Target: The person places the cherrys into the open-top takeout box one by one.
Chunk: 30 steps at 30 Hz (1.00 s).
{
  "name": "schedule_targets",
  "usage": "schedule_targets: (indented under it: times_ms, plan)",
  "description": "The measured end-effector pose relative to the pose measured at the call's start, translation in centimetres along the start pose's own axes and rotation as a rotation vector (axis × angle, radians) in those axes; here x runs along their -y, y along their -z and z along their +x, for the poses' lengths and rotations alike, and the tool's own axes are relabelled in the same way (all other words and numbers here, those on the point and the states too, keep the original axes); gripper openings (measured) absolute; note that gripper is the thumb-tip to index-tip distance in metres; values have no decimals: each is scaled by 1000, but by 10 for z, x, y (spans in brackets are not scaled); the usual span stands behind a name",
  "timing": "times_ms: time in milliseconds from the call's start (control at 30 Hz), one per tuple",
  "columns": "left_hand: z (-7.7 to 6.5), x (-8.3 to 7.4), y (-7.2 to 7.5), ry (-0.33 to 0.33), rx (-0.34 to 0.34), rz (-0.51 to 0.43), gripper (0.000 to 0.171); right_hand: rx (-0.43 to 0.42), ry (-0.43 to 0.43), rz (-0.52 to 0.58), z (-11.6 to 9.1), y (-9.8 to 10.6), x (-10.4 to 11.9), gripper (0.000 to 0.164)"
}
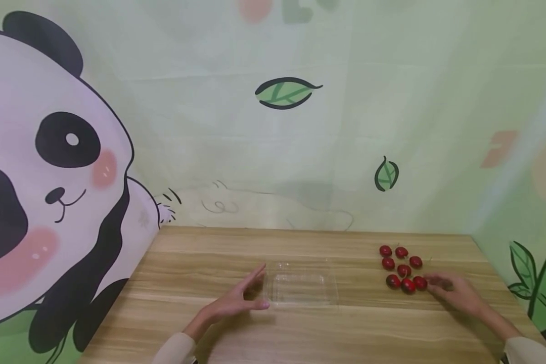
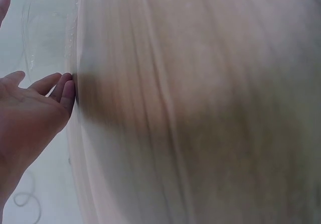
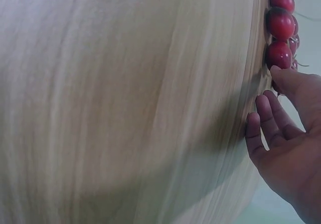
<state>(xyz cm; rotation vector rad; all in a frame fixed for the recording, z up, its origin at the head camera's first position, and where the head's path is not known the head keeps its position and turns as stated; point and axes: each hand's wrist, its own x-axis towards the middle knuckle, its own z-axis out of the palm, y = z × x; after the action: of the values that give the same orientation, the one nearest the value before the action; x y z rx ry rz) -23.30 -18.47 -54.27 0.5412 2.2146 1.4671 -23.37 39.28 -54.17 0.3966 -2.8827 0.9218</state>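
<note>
My left hand [image 1: 236, 299] reaches to the left side of a clear plastic container [image 1: 300, 288], thumb and fingers spread apart at its edge. The left wrist view shows the fingertips [image 2: 69, 91] low by the tabletop, close to the container's wall [image 2: 50, 28]. On the right, my right hand [image 1: 457, 292] is at the group of dark red cherries. Its thumb and forefinger are at the near side of the rightmost front cherry [image 1: 420, 282]. In the right wrist view the thumb tip meets the lower edge of a cherry [image 3: 279, 54], while the other fingers [image 3: 254, 131] bend loosely beside it.
Several more cherries, among them one at the back [image 1: 385, 251], lie in loose rows on the wooden table [image 1: 200, 253]. Some have thin stems. Behind the table's far edge hangs a pale green backdrop [image 1: 209, 116] with a printed panda and leaves.
</note>
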Motion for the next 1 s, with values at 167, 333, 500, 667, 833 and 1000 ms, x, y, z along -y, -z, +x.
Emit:
schedule_targets:
  times_ms: [167,333,500,667,833,1000]
  plan:
    - [0,0,0,-2,4,5,102,-40,16,-5,-1,-1,0,35]
    - [0,1,-1,-4,16,17,102,-46,23,-60,1,-4,1,45]
    - [0,0,-1,-17,20,18,102,-28,41,-112,6,-8,0,39]
    - [1,-3,0,-12,24,23,102,-16,31,-134,9,-10,-2,32]
    - [2,-4,0,-16,24,35,104,-16,10,-118,9,-10,-3,31]
    - [1,-4,1,-8,27,40,103,-17,21,-102,7,-11,-3,37]
